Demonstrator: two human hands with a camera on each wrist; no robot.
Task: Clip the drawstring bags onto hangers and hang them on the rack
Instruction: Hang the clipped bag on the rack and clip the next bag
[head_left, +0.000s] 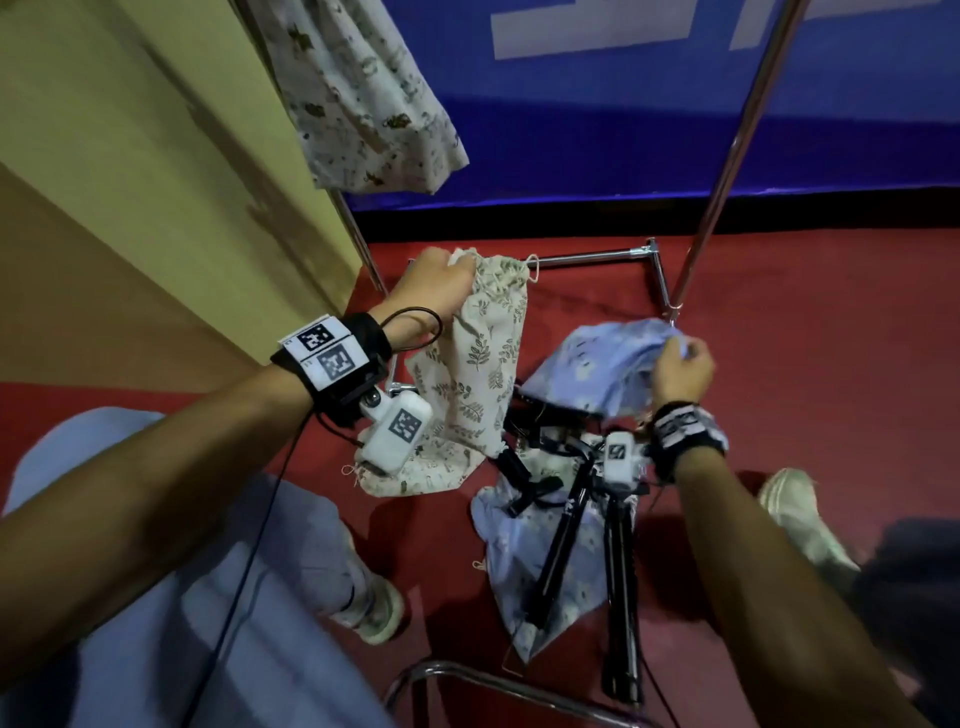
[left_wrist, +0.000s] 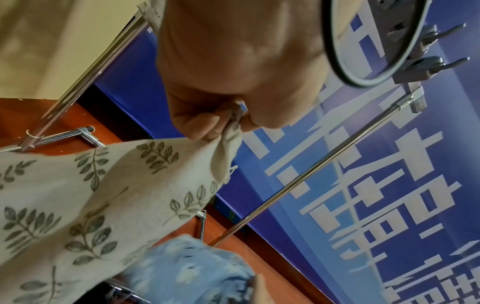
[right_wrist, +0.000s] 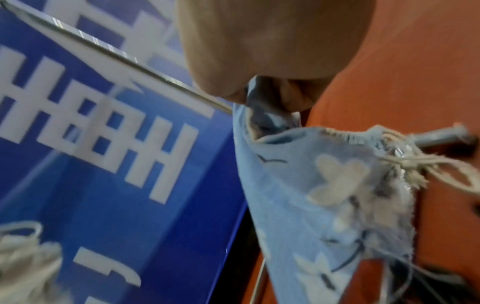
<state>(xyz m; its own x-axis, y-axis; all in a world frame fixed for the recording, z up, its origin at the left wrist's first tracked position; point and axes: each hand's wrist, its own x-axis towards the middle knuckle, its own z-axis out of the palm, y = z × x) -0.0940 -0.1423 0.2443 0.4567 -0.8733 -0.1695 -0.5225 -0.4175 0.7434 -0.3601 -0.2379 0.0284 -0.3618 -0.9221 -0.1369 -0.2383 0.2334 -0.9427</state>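
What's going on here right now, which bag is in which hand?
A person bends over a red floor by a metal rack. The left hand pinches the top of a cream leaf-print drawstring bag, lifting it. The right hand grips a light blue drawstring bag by its edge. Another light blue bag and black hangers lie on the floor below. One cream patterned bag already hangs above; neither held bag is clipped to a hanger yet.
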